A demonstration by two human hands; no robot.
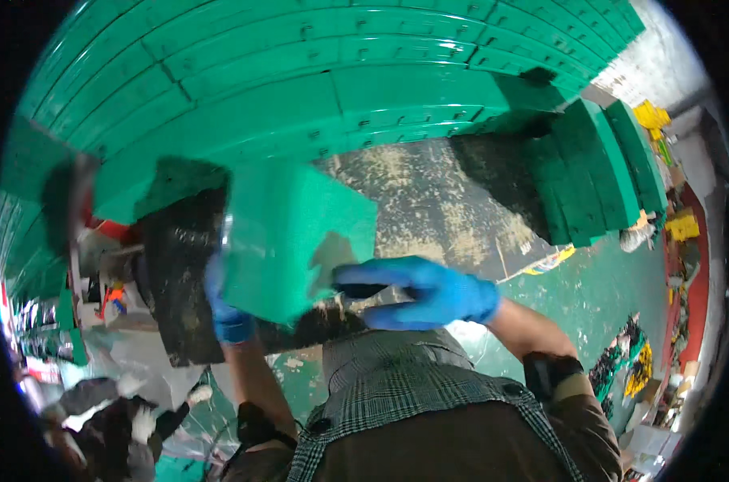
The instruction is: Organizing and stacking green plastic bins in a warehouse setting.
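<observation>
A glossy green box-shaped piece [288, 233] is held tilted above a worn dark tabletop [428, 189]. My left hand [226, 301], in a blue glove, grips its left edge; the piece hides some of the fingers. Close to the lower right side of the piece is my right hand [428, 293], also gloved in blue. Its fingers are bent around a small black object [360, 281], whose kind I cannot make out. The right hand's shadow falls on the green surface.
Stacked green boxes [260, 96] form a wall along the far side. More green boxes [585, 173] stand at the table's right end. A person [115, 418] in dark clothes and pale gloves is at lower left. Multicoloured scraps [621, 361] lie on the green floor at right.
</observation>
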